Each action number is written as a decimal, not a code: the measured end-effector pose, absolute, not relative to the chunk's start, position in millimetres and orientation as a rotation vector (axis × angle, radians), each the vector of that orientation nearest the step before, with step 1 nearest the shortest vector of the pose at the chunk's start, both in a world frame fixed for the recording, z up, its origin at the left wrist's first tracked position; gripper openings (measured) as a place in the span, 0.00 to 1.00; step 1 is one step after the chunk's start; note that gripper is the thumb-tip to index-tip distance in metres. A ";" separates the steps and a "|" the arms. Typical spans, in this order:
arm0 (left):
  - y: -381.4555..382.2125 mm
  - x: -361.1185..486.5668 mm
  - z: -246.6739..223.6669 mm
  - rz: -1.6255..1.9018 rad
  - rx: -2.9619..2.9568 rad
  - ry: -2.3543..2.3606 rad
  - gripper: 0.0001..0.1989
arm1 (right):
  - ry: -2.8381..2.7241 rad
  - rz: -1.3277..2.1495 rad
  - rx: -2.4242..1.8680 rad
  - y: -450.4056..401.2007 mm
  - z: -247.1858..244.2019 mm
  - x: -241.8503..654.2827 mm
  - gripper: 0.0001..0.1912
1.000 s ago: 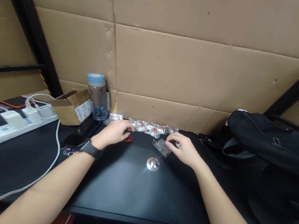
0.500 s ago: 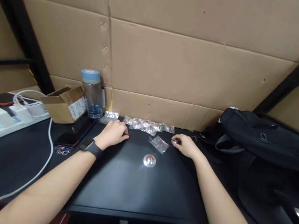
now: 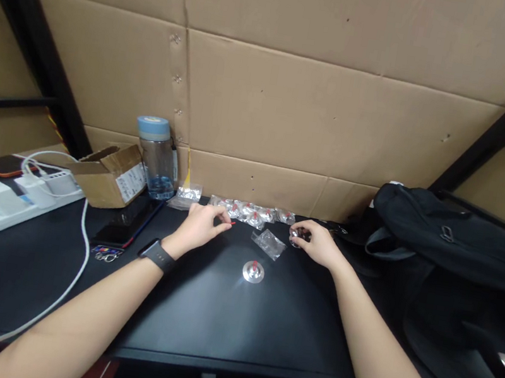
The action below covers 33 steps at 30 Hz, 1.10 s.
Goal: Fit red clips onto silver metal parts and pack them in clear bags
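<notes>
We hold a small red piece (image 3: 233,223) at left and a shiny, partly hidden metal disc (image 3: 293,236) at right.

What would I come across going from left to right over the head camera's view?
White power strip, open brown cardboard box, clear bottle with a blue lid, left hand, round silver disc with a red centre piece, right hand, black fabric bag.

Shiny metal disc (image 3: 253,272), matt cardboard wall (image 3: 266,102).
</notes>
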<state>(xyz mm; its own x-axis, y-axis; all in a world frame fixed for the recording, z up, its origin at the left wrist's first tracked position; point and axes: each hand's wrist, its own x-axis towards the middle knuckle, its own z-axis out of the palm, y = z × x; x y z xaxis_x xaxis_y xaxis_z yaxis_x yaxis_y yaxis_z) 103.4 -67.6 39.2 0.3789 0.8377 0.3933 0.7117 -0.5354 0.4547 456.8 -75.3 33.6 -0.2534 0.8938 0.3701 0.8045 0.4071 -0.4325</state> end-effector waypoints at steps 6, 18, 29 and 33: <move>-87.7 123.0 46.2 1.008 2.220 1.161 0.10 | -1.973 0.311 -1.035 -111.3 56.6 393.3 0.12; -106.0 143.0 45.9 1.228 2.111 1.038 0.04 | -1.883 0.481 -0.833 -138.0 49.9 342.6 0.16; -114.5 148.4 45.6 1.246 2.284 1.229 0.06 | -1.803 0.609 -0.840 -136.6 43.9 343.3 0.13; -119.3 149.4 47.3 1.272 2.409 1.318 0.06 | -1.757 0.649 -0.844 -137.3 41.7 339.4 0.09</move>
